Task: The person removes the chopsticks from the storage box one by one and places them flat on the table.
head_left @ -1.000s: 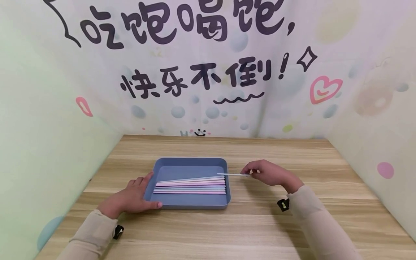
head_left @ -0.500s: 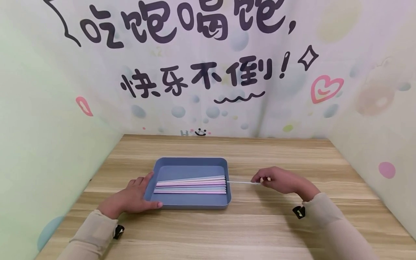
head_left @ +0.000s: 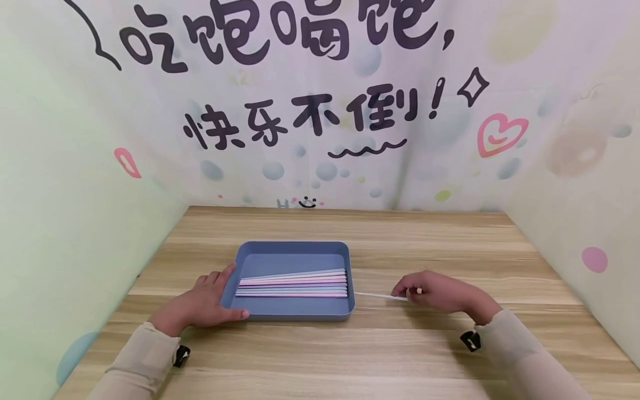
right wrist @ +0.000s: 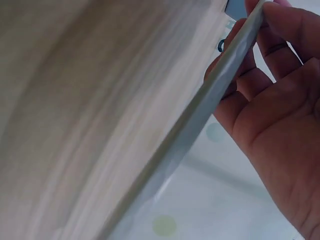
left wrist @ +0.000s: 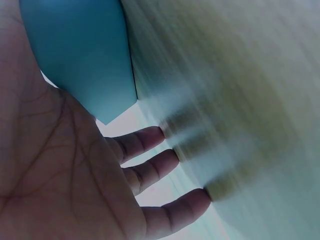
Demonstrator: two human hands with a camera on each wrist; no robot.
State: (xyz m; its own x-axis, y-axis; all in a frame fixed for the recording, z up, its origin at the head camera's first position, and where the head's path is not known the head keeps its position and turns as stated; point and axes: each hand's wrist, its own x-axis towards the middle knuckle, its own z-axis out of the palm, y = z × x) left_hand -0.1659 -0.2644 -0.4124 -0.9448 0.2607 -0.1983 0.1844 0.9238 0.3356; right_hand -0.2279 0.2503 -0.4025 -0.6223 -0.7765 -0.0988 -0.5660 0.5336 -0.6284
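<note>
A blue-grey rectangular tray [head_left: 290,248] lies on the table with several thin pink, purple, white and pale blue straws [head_left: 292,284] side by side in it. At the tray's left end rests my left hand [head_left: 202,305], its thumb along the front corner and its other fingers by the left wall. The left wrist view shows the tray's teal-looking side [left wrist: 82,55] beside the palm. Right of the tray, my right hand [head_left: 435,291] pinches a whitish straw [head_left: 377,295] in its fingertips. That straw [right wrist: 185,132] runs back past the palm in the right wrist view.
The wood-grain table [head_left: 320,355] reaches back to a printed wall cloth [head_left: 280,183]. Pale side walls [head_left: 575,222] bound it left and right. A small black clip [head_left: 471,340] sits at the right cuff and another clip [head_left: 182,356] at the left.
My right hand has moved right and nearer to me, drawing the pinched straw from over the tray's right end to beside the tray. The left hand and the tray have stayed put.
</note>
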